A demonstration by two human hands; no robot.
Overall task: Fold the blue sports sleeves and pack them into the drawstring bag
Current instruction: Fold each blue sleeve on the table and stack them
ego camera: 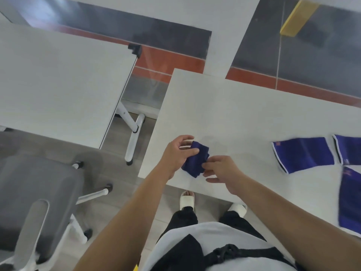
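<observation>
At our eight o'clock, close by, stands a grey office chair (39, 192). Just ahead, our left hand (178, 153) and right hand (220, 169) meet over the near edge of the desk (234, 114), both on a folded blue sleeve (195, 160). Our left fingers and thumb curl round its ten o'clock end, and our right fingers pinch its four o'clock edge. We cannot tell whether the bundle touches the desk. At four o'clock from it lies a third sleeve (351, 198). At three o'clock, well apart, lies a flat sleeve (303, 154) with a second sleeve (349, 149) just beside it. Farther off, at ten o'clock, is a second desk (58, 85), and at one o'clock a yellow block (298, 17).
</observation>
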